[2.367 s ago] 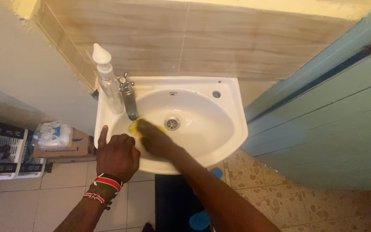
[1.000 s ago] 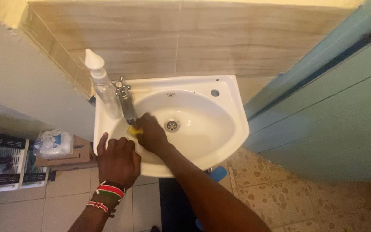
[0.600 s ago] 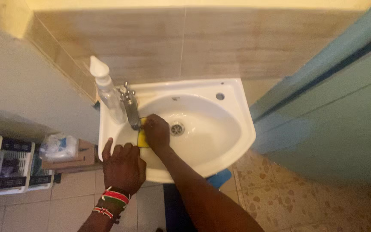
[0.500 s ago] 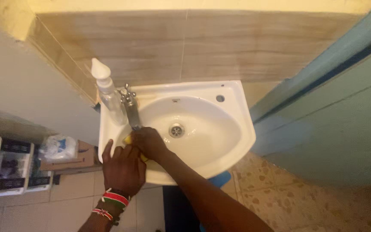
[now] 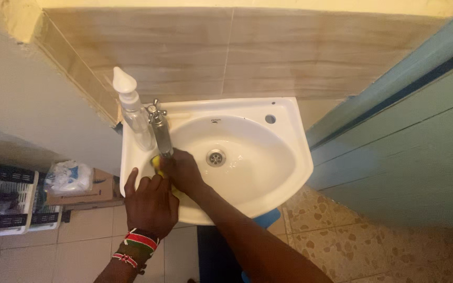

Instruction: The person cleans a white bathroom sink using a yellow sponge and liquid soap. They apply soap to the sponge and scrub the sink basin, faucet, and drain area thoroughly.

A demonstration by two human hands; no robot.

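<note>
White ceramic sink (image 5: 289, 157), wall-mounted below tan tiles, serves as the landmark: at its back left corner stand a metal tap (image 5: 159, 131) and a clear pump bottle (image 5: 132, 112). The left hand (image 5: 150, 202) rests on the sink's front left rim, fingers flat and spread, empty. Inside the basin beneath the tap, the right hand (image 5: 182, 170) presses curled fingers on a yellow sponge (image 5: 155, 163), mostly hidden.

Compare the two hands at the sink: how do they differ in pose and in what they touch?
The left hand lies flat on the sink front rim, holding nothing; the right hand is curled inside the basin on a yellow sponge. The left wrist wears beaded bracelets; the right wrist is bare. Both touch the sink.
</note>
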